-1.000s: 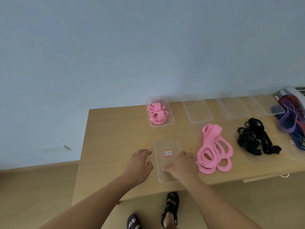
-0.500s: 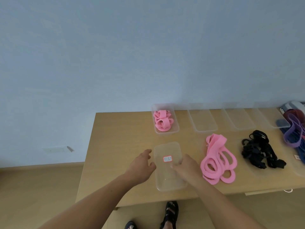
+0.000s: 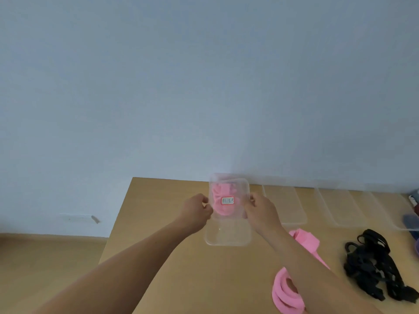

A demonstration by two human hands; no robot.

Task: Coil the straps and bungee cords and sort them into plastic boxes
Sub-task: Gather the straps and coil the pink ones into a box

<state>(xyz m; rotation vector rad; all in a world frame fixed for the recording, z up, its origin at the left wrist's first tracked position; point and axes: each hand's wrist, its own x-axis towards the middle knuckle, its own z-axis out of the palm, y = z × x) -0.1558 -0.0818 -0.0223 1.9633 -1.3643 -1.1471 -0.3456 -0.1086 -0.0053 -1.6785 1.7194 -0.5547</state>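
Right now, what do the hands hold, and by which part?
Both hold the clear labelled lid: the left hand grips its left edge, the right hand its right edge.

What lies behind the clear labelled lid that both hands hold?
Pink coiled straps in a plastic box show through the lid. Its label covers part of them; their count is unclear.

Clear lid [image 3: 227, 232] & boxes [image 3: 283, 205]: see-thru plastic, smooth, slightly glossy; paper label [image 3: 227, 200] on lid. Surface [image 3: 158, 223] = matt light wood-look. Pink straps [image 3: 283, 293] look smooth, matt, rubbery; black straps [image 3: 371, 270] dull woven cloth.
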